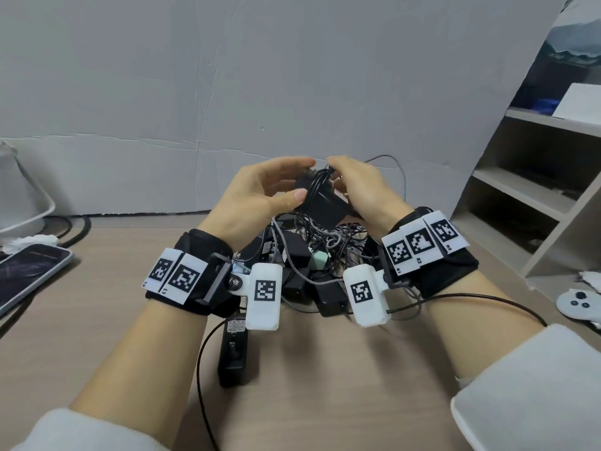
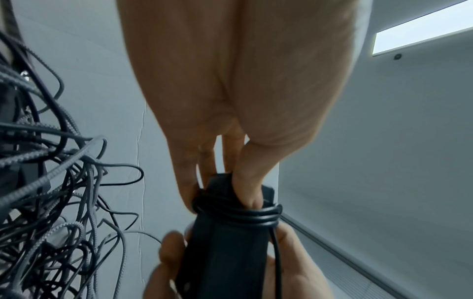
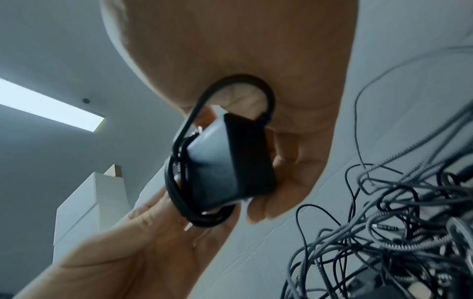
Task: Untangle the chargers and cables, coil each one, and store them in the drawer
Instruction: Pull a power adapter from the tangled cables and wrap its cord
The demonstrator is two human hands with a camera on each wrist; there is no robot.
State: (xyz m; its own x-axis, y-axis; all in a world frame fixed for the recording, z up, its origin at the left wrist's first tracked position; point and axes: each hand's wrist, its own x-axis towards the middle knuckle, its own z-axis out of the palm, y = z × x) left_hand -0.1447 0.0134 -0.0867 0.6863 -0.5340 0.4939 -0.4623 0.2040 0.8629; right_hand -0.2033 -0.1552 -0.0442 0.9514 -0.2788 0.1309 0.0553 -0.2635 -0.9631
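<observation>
From the head view I see my left hand [image 1: 257,193] and right hand [image 1: 364,187] raised over the counter [image 1: 325,385], both clasped round a boxy matte black charger [image 1: 320,200], above a knotted heap of cables [image 1: 312,252]. The left wrist view shows its smooth cable [image 2: 243,215] looped tightly round the charger, thumb pressing. The right wrist view alone shows its glossy pale face, fingers [image 3: 276,192] curled behind.

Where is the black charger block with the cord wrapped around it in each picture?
Head: black rectangular charger block, centre, held above the cable pile.
Left wrist: bottom centre, below the thumb.
Right wrist: centre, between both hands.
Shared landmark: tangled pile of grey and black cables.
</observation>
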